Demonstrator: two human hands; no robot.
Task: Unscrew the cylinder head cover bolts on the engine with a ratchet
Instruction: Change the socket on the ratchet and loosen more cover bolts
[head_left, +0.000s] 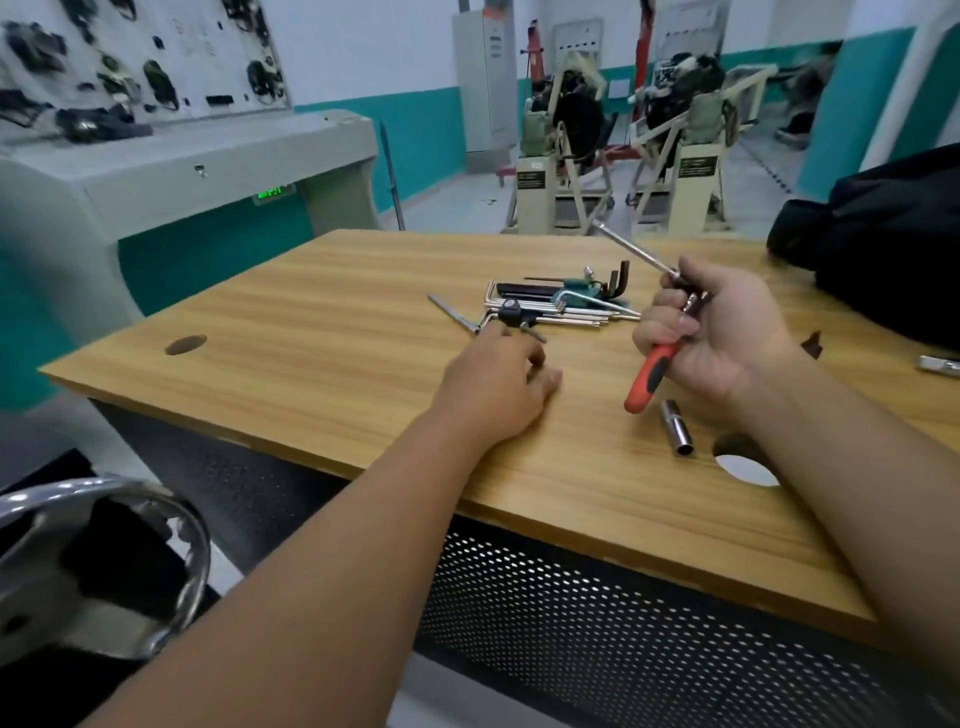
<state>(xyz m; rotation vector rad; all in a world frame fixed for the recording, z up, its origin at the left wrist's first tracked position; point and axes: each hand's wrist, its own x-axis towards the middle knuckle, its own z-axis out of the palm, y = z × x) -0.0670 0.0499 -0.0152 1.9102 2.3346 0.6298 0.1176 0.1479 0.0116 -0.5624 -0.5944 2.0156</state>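
My right hand (717, 332) grips a ratchet (649, 371) with a red and black handle, held above the wooden table (322, 322). A long silver extension bar (631, 249) sticks up and to the left from the fist. My left hand (501, 387) rests on the table with its fingers curled over something small that I cannot make out. A silver socket (675, 427) lies on the table just below my right hand. Two engines on stands (571, 130) are far off across the room.
A pile of hex keys and small tools (561, 304) lies beyond my left hand. A black bag (893, 249) sits at the table's right end. The table has cable holes (745, 467) at right and at left (185, 344). A chrome chair back (104, 561) is at lower left.
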